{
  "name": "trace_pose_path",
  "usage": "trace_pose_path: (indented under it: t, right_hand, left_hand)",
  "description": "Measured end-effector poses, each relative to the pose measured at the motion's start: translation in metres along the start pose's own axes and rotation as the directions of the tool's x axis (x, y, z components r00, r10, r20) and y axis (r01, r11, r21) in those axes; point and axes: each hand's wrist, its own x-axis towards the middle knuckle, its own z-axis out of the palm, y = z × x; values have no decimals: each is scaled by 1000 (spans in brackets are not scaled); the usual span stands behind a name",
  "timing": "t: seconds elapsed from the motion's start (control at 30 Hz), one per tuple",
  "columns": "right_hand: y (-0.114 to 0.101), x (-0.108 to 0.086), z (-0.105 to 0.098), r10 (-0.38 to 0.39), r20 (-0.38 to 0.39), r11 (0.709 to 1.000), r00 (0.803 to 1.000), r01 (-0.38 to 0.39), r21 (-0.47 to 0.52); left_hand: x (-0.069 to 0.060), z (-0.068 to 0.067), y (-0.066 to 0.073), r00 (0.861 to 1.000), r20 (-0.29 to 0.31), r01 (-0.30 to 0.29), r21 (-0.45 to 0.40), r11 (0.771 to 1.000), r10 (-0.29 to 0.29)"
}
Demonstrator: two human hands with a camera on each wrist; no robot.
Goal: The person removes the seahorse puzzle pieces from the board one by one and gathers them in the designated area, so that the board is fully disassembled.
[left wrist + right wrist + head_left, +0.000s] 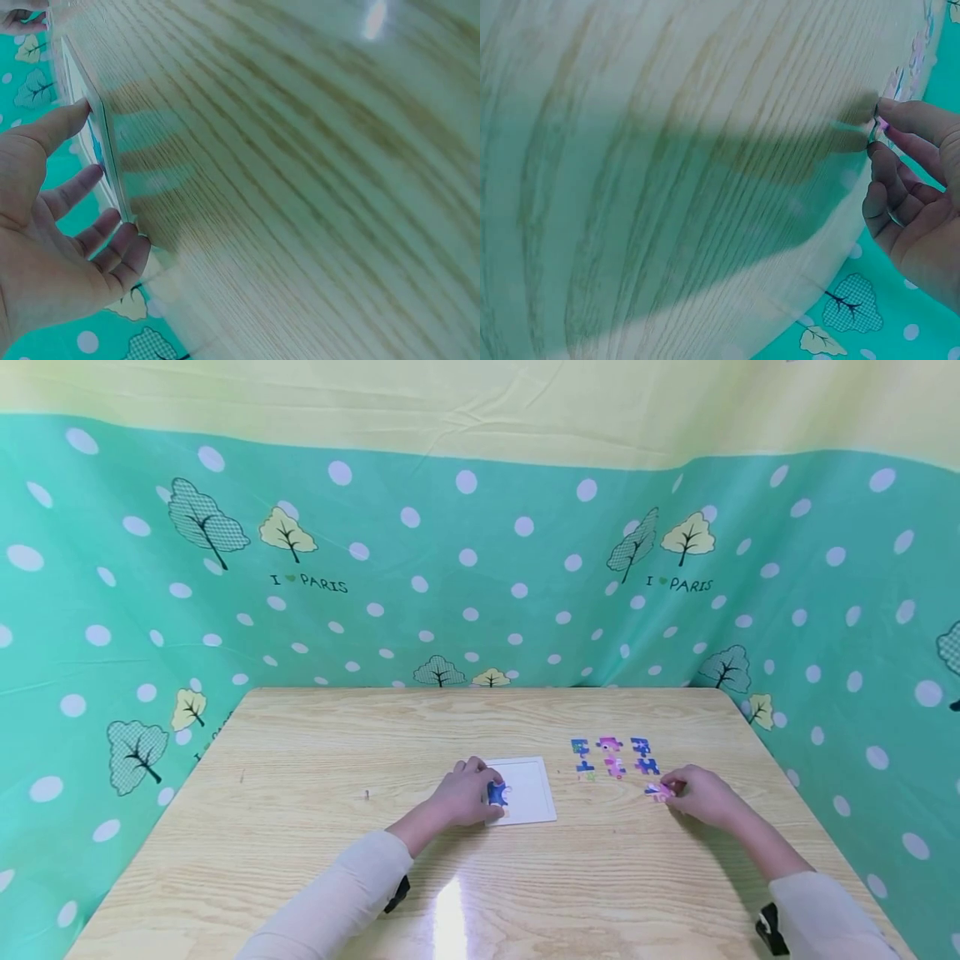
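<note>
My left hand (468, 793) rests at the left side of a flat white puzzle tray (534, 789). In the left wrist view its thumb and index finger (79, 187) touch the tray's face, and the other fingers lie by its edge. A blue puzzle piece (497, 793) sits in the tray between thumb and fingers, partly covered by the hand. On the right, my right hand (701, 792) pinches a pink puzzle piece (657, 792) between thumb and fingers, low over the wooden table. The right wrist view shows only a sliver of this pink piece (882, 124).
Several loose puzzle pieces lie right of the tray in short columns: blue-green pieces (581, 747), pink pieces (611, 744) and dark blue pieces (647, 766). A small speck (367, 794) is left of the tray on the wooden table (300, 752). A green dotted curtain (465, 577) surrounds the table.
</note>
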Motion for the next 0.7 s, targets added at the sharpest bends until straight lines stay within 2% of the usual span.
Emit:
trace_pose_path:
  t: [0.47, 0.7]
  right_hand:
    - [3, -1, -2, 14, 6, 1000, 1000, -14, 25]
    - [-4, -2, -7, 17, -11, 999, 1000, -17, 34]
  left_hand:
    - [1, 1, 0, 1000, 1, 1, 0, 1000, -1]
    - [0, 0, 0, 1000, 3, 6, 2, 1000, -7]
